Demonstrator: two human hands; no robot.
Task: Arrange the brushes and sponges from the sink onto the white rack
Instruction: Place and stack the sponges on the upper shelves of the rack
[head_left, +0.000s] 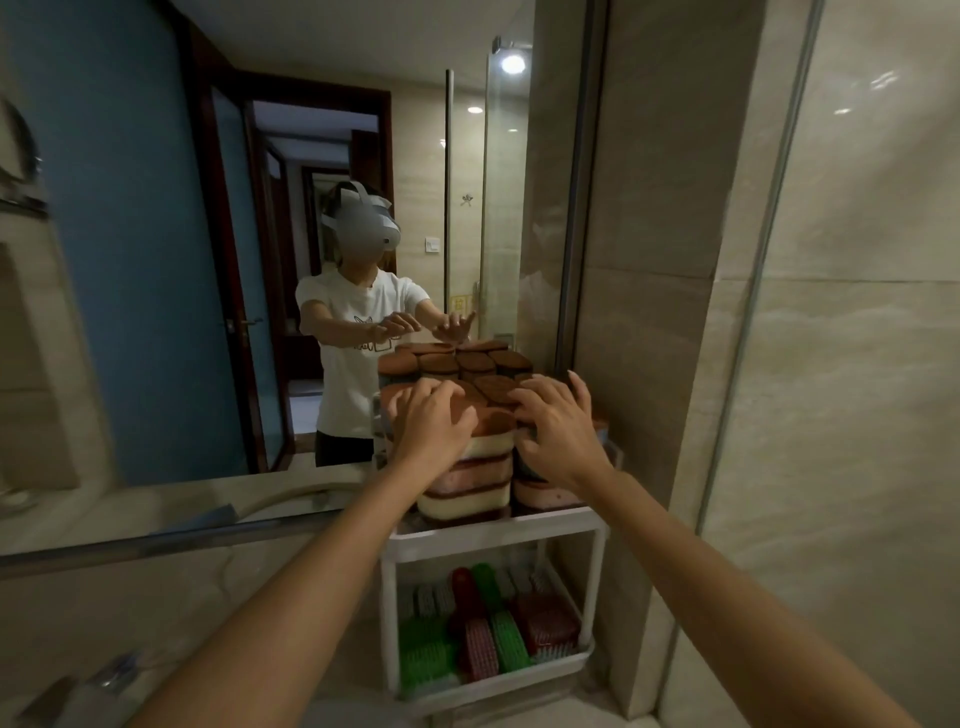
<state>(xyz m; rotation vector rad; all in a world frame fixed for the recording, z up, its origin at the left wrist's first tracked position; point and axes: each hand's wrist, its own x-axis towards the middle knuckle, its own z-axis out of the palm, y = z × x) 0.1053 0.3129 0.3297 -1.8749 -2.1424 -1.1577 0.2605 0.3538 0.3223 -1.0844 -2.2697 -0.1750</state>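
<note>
two stacks of sponges (462, 483) on the white rack (498, 535) upper shelf carry the left hand (431, 423) and right hand (556, 428), fingers spread apart.

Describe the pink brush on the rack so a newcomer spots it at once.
Find the white rack beside the mirror. On its lower shelf, the pink brush lies at the front, between green brushes. It alone is pale pink.
</note>
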